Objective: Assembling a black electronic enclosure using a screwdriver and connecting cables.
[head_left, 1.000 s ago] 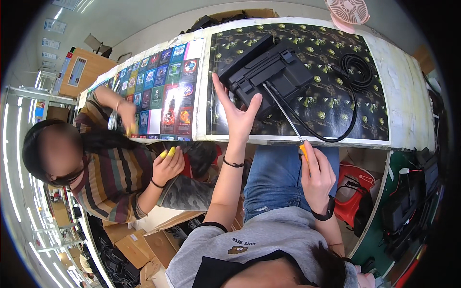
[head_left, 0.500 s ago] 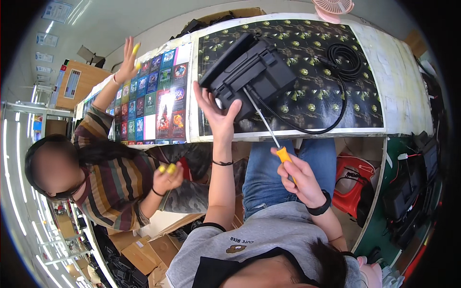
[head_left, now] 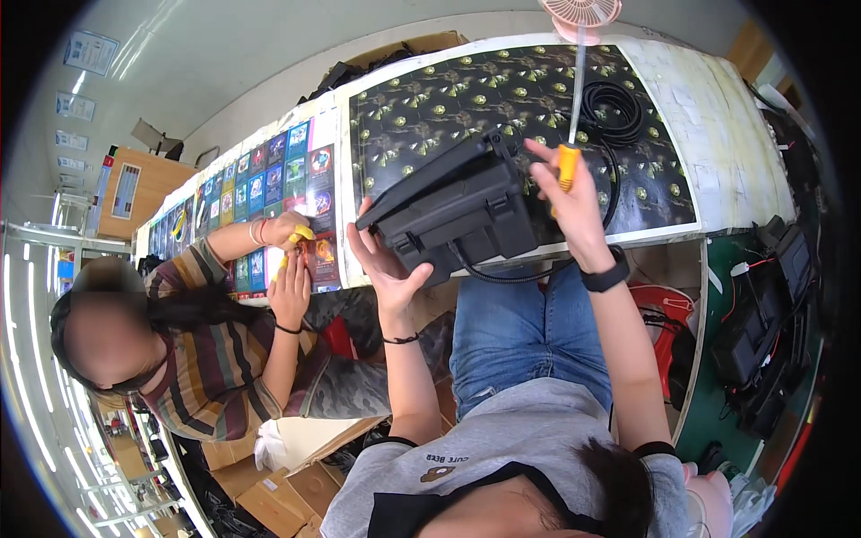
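Note:
A black plastic case (head_left: 471,215) with a hinged lid-like panel is propped at a tilt over the near edge of the table. My left hand (head_left: 392,276) grips its lower left corner, thumb in front and fingers behind. In my right hand (head_left: 581,208) is a screwdriver, held by its yellow handle (head_left: 567,166). Its long metal shaft points away toward the far edge, off the case. From the case's near side a black ribbed cable (head_left: 489,276) runs right and joins a coil (head_left: 619,115) on the table.
A dark patterned mat (head_left: 430,108) covers the table. To the left lies a sheet of colourful cards (head_left: 260,170), where a co-worker's hands (head_left: 291,260) with yellow finger covers work. A pink fan (head_left: 581,13) stands at the far edge. More black units (head_left: 762,332) lie at right.
My right hand and the screwdriver have swung up and away from the case to its right. The case has come nearer and tipped. The co-worker's hands have come together over the cards.

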{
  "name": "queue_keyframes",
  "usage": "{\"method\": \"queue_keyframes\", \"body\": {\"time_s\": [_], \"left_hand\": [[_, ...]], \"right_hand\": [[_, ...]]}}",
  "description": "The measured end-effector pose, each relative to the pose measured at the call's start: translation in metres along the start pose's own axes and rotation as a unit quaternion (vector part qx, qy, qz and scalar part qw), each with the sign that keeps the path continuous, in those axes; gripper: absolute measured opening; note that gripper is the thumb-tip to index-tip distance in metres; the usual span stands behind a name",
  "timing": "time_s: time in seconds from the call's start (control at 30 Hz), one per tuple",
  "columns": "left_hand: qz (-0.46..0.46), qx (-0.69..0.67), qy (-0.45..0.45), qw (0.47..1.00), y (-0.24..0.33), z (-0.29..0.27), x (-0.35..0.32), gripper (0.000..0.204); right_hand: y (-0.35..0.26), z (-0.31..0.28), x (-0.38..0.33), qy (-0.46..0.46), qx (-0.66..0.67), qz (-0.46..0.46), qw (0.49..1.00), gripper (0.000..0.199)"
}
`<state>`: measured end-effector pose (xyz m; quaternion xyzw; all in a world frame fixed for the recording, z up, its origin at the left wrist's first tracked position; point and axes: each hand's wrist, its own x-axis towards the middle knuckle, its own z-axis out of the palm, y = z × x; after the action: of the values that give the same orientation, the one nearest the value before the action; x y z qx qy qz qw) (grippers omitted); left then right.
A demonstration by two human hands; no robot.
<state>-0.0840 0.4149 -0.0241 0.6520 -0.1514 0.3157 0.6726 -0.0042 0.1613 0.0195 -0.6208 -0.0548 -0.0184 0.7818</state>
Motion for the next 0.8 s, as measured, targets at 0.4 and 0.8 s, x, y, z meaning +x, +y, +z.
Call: {"method": "queue_keyframes", "body": {"time_s": [0.4, 0.8], "left_hand": [[-0.153, -0.010, 0.096, 0.983, 0.011, -0.020, -0.009, 0.136], [-0.175, -0.085, 0.131, 0.972, 0.032, 0.029, -0.006, 0.123]], "right_hand": [[-0.005, 0.038, 0.017, -0.049, -0.021, -0.058, 0.997, 0.036], [0.000, 0.018, 0.054, -0.028, -0.048, -0.013, 0.998, 0.024]]}}
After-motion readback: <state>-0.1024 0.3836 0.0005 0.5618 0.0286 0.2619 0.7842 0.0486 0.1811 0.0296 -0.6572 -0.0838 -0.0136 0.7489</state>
